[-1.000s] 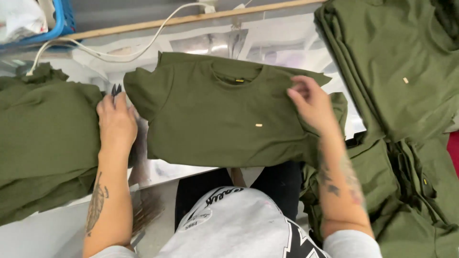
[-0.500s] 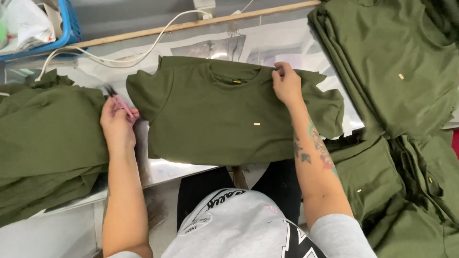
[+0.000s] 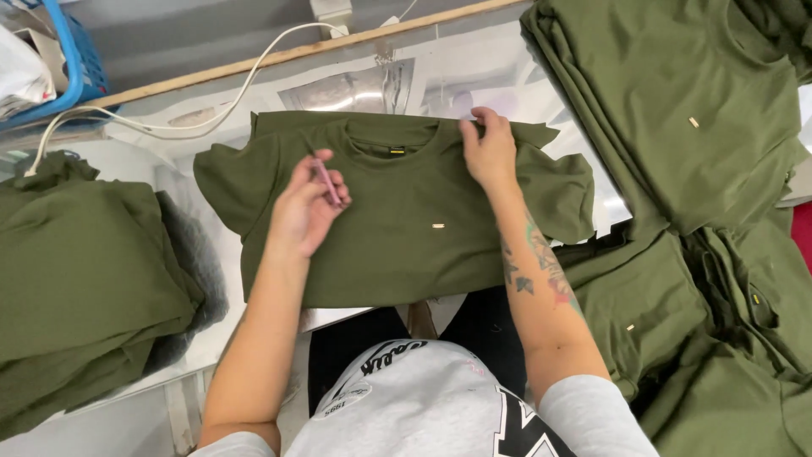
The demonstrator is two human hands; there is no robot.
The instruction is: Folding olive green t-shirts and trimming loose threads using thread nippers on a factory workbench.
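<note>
Mid-check on olive T-shirt (image 3: 406,245): my right hand (image 3: 489,152) pinches its shoulder, left hand (image 3: 306,207) grips small pink tool (image 3: 325,179); next needs careful aim at collar.

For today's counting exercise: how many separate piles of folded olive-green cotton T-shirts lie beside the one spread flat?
2: one pile of folded olive-green cotton T-shirts at the left, one larger, looser heap at the right, running out of frame, so more may be hidden.

Garment workshop: stacked olive tees (image 3: 677,110), worktable (image 3: 507,80).
</note>
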